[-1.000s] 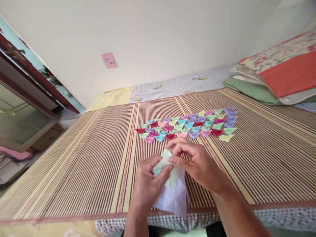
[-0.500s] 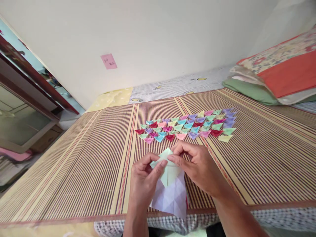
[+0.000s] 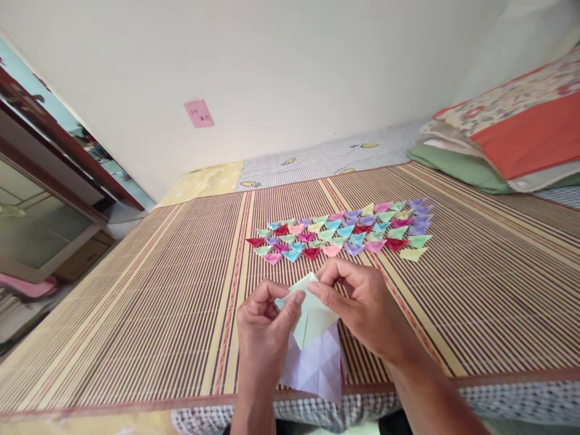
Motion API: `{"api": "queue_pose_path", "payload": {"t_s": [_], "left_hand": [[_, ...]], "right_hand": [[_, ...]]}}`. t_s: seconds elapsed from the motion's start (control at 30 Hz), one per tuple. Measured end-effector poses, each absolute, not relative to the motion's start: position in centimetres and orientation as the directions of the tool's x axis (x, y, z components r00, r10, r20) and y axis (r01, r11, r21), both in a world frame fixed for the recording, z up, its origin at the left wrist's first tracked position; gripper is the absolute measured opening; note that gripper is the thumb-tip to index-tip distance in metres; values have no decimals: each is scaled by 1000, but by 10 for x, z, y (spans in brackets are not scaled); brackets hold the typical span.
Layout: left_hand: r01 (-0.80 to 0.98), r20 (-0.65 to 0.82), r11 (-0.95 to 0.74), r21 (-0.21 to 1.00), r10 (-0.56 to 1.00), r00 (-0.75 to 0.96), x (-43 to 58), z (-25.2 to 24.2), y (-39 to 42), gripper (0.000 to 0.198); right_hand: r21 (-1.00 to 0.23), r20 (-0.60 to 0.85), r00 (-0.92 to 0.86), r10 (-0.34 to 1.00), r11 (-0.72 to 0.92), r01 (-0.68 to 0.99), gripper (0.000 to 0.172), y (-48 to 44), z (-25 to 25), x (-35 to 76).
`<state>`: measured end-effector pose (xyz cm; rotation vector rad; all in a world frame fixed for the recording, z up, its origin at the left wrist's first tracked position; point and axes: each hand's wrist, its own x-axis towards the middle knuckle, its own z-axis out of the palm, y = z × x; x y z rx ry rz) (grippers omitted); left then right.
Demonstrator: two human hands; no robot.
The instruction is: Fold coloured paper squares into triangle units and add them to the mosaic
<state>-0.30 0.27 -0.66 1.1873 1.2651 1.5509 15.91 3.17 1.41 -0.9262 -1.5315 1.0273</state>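
A pale green sheet of origami paper (image 3: 312,318), partly folded with its point away from me, is between my two hands. My left hand (image 3: 267,326) pinches its left side, thumb on top. At the upper right edge, my right hand (image 3: 356,296) grips the same paper between thumb and fingers. Below it lies a creased lavender paper (image 3: 315,368) near the mat's front edge, with a bit of pink showing at its right side. Beyond my hands, several rows of small folded paper boats (image 3: 344,231) in many colours stand on the mat.
The striped bamboo mat (image 3: 149,302) covers the bed. Folded bedding with a red and floral cover (image 3: 525,130) is piled at the right back. A pink note (image 3: 198,113) sticks to the white wall (image 3: 290,66). On the left are a glass-fronted cabinet (image 3: 40,223) and a doorway.
The green paper has turned slightly, its lower tip shifting left. My left hand has moved a little left; my right hand keeps its pinch almost in place.
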Motion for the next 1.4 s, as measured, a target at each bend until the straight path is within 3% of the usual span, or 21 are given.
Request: {"api": "queue_pose_path", "payload": {"t_s": [0.63,0.93,1.03,1.27,1.4], "left_hand": [[-161,78,-113,980,974,-212,1,-8,4,32],[-190,73,-116,975,972,-222,3,-2,4,32],[-233,23,-64,970,985,-171,4,-2,6,39],[-365,-191,172,915,981,-16,3,-5,5,34],[-397,-195,176,901,981,-7,2,-7,5,33]], "right_hand": [[-956,294,-204,934,285,-73,27,35,10,162],[-952,301,-197,933,305,-8,27,36,9,164],[-942,332,-183,925,336,-9,26,35,11,164],[-933,347,-172,922,358,39,25,31,15,161],[-945,313,-163,935,325,46,25,33,14,159]]}}
